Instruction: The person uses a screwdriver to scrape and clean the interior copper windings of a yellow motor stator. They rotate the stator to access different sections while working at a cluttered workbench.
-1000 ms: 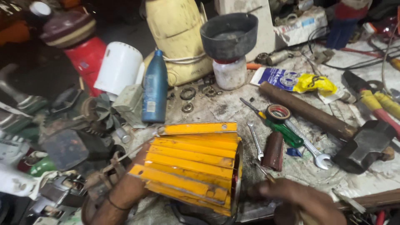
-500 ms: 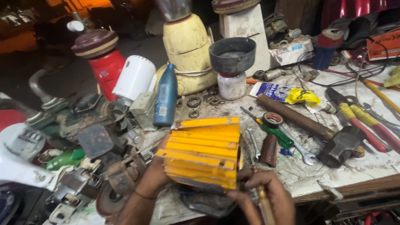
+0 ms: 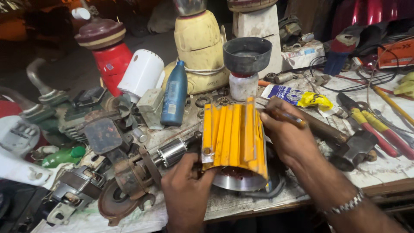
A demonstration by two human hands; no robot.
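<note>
On the left of the cluttered worktop [image 3: 388,172] lie rusty motor parts [image 3: 125,181] and a shaft with a metal rotor [image 3: 172,152]. Behind them stands a blue bottle [image 3: 174,95]. The left hand [image 3: 187,190] grips the lower left edge of the yellow finned motor housing [image 3: 235,138], fingers clamped on it. The housing stands near the front edge of the worktop, its silver end plate [image 3: 239,181] facing the camera. The right hand [image 3: 289,138] rests against the housing's right side, fingers closed around a brown-handled tool [image 3: 286,115]. Further right lie a hammer [image 3: 353,149] and red-handled pliers [image 3: 375,127].
</note>
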